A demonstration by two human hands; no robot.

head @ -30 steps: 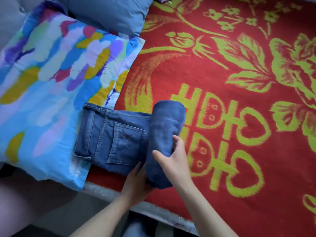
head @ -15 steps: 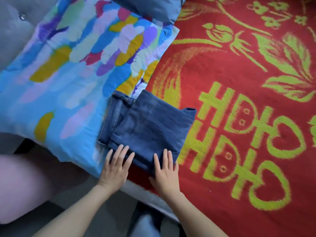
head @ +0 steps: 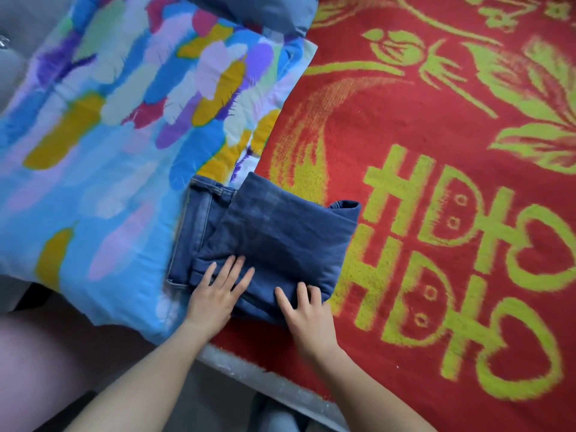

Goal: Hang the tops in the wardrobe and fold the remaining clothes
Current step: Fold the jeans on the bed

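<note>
A pair of blue jeans (head: 280, 232) lies folded into a compact rectangle near the bed's front edge, partly on the red blanket and partly on the colourful pillow. The waistband end shows at the left under the folded-over legs. My left hand (head: 218, 291) lies flat with straight fingers on the lower left of the fold. My right hand (head: 307, 313) presses flat on the lower right corner of the fold. Neither hand grips the cloth.
A red blanket (head: 436, 182) with yellow-green flowers and characters covers the bed to the right. A blue pillow with multicoloured brush-stroke print (head: 109, 135) lies at the left, a plain blue-grey pillow (head: 265, 10) behind it. The bed's front edge (head: 265, 378) runs below my hands.
The rolled-up legs that my hands held one second ago have been laid over the waist part. Both hands have let go and now rest flat on the fold.
</note>
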